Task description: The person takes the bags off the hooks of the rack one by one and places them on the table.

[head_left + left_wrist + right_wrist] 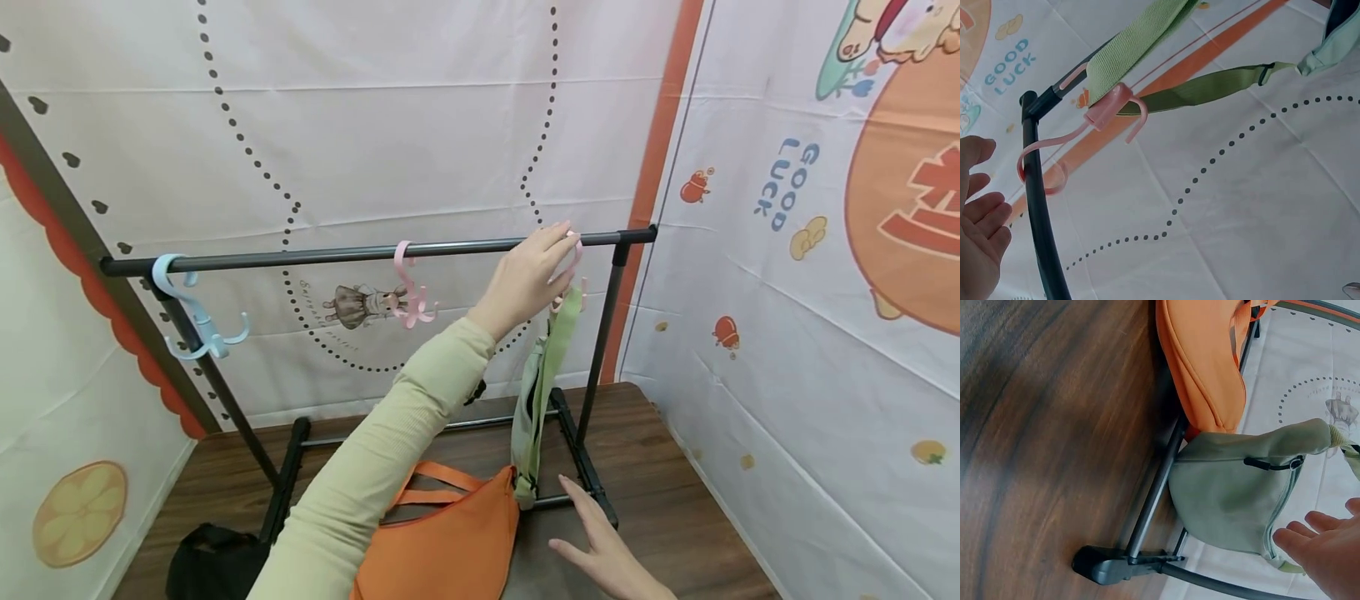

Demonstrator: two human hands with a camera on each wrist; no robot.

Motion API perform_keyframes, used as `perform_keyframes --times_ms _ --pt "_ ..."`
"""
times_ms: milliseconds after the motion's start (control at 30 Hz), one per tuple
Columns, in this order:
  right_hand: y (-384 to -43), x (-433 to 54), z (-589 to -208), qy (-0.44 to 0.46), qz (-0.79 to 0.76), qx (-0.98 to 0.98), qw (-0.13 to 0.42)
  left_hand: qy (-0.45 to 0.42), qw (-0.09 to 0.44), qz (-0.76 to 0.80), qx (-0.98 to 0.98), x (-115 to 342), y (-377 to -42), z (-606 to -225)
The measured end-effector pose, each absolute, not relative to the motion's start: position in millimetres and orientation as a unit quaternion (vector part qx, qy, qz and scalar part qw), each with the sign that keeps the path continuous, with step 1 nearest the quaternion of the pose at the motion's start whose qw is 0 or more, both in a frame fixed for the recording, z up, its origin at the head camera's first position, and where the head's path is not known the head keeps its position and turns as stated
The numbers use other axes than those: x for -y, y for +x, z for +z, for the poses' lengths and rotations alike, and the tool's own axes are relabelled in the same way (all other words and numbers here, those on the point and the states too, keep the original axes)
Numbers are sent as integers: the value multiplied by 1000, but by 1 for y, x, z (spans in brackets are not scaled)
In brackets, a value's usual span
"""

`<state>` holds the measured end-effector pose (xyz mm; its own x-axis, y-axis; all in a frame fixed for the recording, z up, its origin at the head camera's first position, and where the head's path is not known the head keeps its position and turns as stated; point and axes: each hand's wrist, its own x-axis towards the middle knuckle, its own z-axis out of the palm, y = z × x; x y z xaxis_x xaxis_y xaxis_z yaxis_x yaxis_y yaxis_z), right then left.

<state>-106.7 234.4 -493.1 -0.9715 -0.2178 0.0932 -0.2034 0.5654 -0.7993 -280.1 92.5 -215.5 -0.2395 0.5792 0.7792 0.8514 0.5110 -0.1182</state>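
My left hand [528,271] is raised at the right part of the black rail [315,257], beside a pink hook [1110,106] that hangs over it. In the left wrist view the left fingers are relaxed and hold nothing. From that hook hangs the green strap [562,333] of a sage-green bag [1229,494]. The bag's body shows in the right wrist view, hanging by the rack's foot. Low on the right, my right hand [603,546] has its fingers spread and grips nothing. It is near the green bag; whether it touches it I cannot tell.
A blue hook [202,321] hangs at the rail's left end, and a second pink hook [408,287] near its middle. An orange bag [442,542] and a black item [213,562] lie at the front of the wooden table [660,500]. Printed cloth walls [420,150] surround the rack.
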Motion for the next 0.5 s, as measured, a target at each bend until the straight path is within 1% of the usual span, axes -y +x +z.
perform_keyframes --times_ms 167,267,367,500 --pt "-107 -233 -496 -119 -468 -875 41 -439 399 -174 786 -99 -288 -209" --pt "-108 -233 -496 -120 -471 -873 49 -423 393 -162 801 -102 -293 -207" --pt "-113 -231 -493 -119 -464 -877 34 -405 396 -152 810 -105 -297 -206" --pt "-125 -227 -481 -119 -452 -884 -22 -381 414 -147 813 -111 -303 -206"
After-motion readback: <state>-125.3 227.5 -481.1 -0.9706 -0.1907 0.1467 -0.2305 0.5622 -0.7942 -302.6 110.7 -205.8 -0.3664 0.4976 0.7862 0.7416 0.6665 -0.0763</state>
